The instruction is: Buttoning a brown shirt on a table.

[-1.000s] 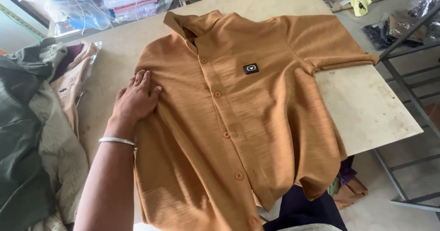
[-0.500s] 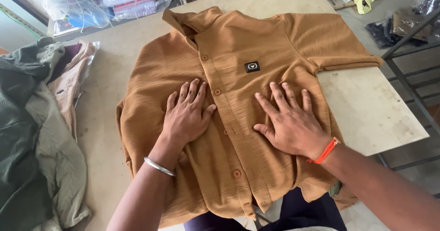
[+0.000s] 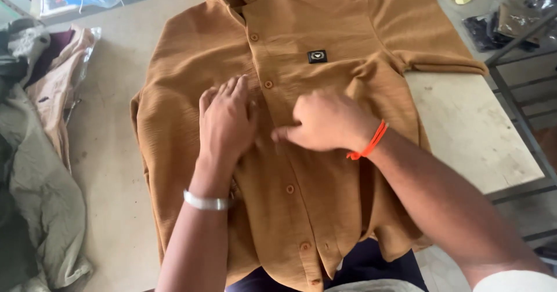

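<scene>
Both hands have drawn closer together since half a second ago: then they lay spread flat and apart on either side of the button line, now they meet at it. Left hand [image 3: 227,118] lies palm down on the tan shirt [image 3: 301,199], fingers together, its grip open and flat on the cloth; a silver bangle [image 3: 207,201] circles the wrist. Right hand [image 3: 328,121] rests just beside it, fingers curled and pointing toward the left hand; I cannot tell whether its grip pinches cloth. An orange thread band [image 3: 366,144] sits on that wrist. Shirt lies front up, buttoned, spread on the table [image 3: 470,135], hem hanging over the near edge, collar at the far side. Small black patch [image 3: 317,56] on the chest beyond the hands. Heaped garments [image 3: 40,170] lie at left.
</scene>
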